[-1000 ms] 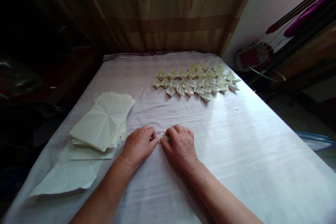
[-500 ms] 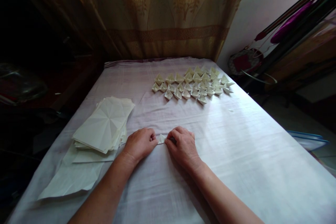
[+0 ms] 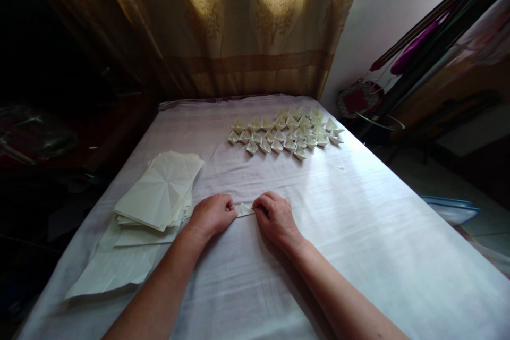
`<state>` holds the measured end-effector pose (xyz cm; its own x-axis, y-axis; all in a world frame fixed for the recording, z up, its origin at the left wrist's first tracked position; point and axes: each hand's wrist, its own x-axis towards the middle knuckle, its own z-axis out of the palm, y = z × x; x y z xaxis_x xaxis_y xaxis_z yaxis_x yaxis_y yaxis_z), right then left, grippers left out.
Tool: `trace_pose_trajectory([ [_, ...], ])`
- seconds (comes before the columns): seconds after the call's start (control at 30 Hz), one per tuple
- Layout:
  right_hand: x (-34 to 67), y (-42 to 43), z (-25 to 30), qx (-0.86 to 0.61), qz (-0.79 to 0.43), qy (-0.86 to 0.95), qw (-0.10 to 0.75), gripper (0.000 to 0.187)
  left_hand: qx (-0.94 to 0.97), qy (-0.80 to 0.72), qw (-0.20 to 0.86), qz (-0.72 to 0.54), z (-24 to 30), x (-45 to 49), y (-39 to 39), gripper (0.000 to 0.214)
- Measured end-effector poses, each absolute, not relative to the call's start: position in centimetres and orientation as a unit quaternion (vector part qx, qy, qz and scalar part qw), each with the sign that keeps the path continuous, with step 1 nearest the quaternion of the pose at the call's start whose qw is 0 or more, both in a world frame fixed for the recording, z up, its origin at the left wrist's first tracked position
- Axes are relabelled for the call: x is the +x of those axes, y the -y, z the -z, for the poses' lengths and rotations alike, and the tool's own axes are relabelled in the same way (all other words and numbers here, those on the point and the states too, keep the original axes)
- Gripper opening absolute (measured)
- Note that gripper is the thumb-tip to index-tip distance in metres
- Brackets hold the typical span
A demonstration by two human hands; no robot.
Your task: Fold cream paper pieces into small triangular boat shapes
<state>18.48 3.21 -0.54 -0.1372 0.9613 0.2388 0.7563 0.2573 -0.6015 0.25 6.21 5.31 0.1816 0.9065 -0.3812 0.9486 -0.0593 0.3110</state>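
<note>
Between my two hands is a small folded paper boat (image 3: 244,210), pale, with a pointed peak in its middle. My left hand (image 3: 215,214) pinches its left end, fingers curled in. At the opposite end, my right hand (image 3: 274,216) grips the paper between thumb and fingers. Both hands rest low over the cloth-covered table (image 3: 223,281). To the left of my left hand lies a stack of creased paper sheets (image 3: 161,191), with more loose sheets (image 3: 115,268) under it. Farther back on the right stand several finished-looking paper boats (image 3: 279,133) in rows.
A patterned yellow curtain (image 3: 239,26) hangs behind the table's far edge. On the right are a bag (image 3: 358,100), dark poles (image 3: 422,45) and a blue-rimmed clear object (image 3: 450,210) beyond the table edge. A small paper scrap (image 3: 340,167) lies on the cloth.
My right hand has shifted slightly at the boat's right end, and a little more of the paper shows between my hands. The camera view has tilted up and turned slightly right.
</note>
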Motion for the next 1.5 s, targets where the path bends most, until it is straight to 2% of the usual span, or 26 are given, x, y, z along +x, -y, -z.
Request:
trace_pose_trajectory([
  [0.1,18.3,-2.6,0.1,-0.564,-0.140,0.759,0.294,0.024,0.729,-0.637,0.246,0.035,-5.3,0.2,-6.1,0.015],
  [0.2,17.8,-2.0,-0.5,-0.536,-0.088,0.802,0.248,0.036,0.733,-0.635,0.244,0.029,-5.4,0.2,-6.0,0.015],
  [0.3,17.2,-1.8,-0.8,-0.539,-0.057,0.817,0.199,0.031,0.732,-0.635,0.245,0.025,-5.3,0.1,-5.9,0.014],
  [0.5,17.2,-2.0,-0.9,-0.519,-0.037,0.838,0.163,0.031,0.730,-0.638,0.246,0.013,-5.2,0.0,-5.7,0.013],
  [0.77,17.9,-1.8,-0.6,-0.517,-0.064,0.838,0.165,0.041,0.728,-0.637,0.250,0.024,-5.4,0.1,-6.0,0.012],
  [0.97,17.6,-1.6,-0.9,-0.518,-0.063,0.840,0.151,0.037,0.727,-0.638,0.254,0.027,-5.2,0.0,-6.1,0.018],
  [1.17,18.2,-1.2,-0.8,-0.504,-0.072,0.849,0.138,0.043,0.727,-0.637,0.257,0.029,-5.2,-0.1,-6.2,0.021],
  [1.5,18.4,-0.5,-0.9,-0.504,-0.072,0.852,0.123,0.042,0.727,-0.636,0.257,0.033,-5.2,-0.1,-6.4,0.015],
])
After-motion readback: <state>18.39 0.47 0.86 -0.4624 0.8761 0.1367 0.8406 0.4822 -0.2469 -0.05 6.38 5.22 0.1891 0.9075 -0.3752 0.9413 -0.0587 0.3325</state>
